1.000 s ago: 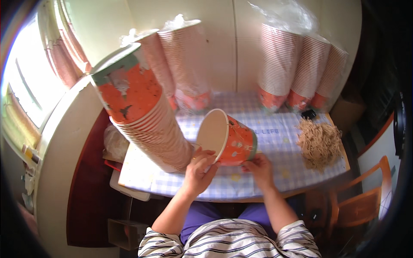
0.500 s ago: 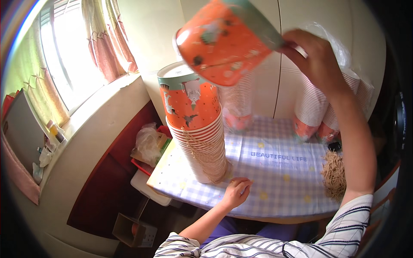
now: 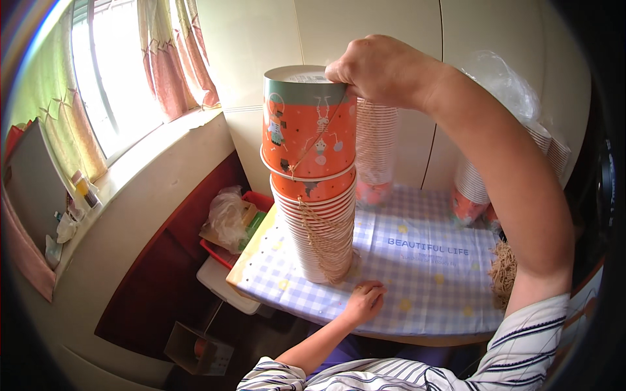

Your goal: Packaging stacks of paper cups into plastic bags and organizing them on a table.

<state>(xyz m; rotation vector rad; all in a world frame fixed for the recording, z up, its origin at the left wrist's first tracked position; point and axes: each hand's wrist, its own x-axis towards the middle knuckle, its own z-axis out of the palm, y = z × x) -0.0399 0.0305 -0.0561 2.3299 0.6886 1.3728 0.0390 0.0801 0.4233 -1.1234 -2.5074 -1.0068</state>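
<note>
An upside-down orange paper bucket [image 3: 306,133] with a green band and cartoon figures sits over the top of a tall stack of nested buckets [image 3: 306,228]. My right hand [image 3: 381,72] pinches the bucket's raised base edge on its right side. Twine handles [image 3: 319,238] hang down the side of the stack, and one thin cord crosses the top bucket. My left hand [image 3: 365,303] lies on the table near its front edge, fingers loosely curled in with nothing seen in them, just right of the stack's foot.
A blue-checked cloth [image 3: 424,280] covers the table. Another bucket stack [image 3: 375,150] stands behind, and plastic-wrapped stacks [image 3: 473,189] are at the back right. A bundle of twine [image 3: 502,270] lies by my right elbow. A red tray [image 3: 218,251] with a plastic bag sits left of the table.
My right hand has brought the tilted bucket from the air down and left onto the stack, where it now stands upside down over the former top bucket. My left hand stays on the table.
</note>
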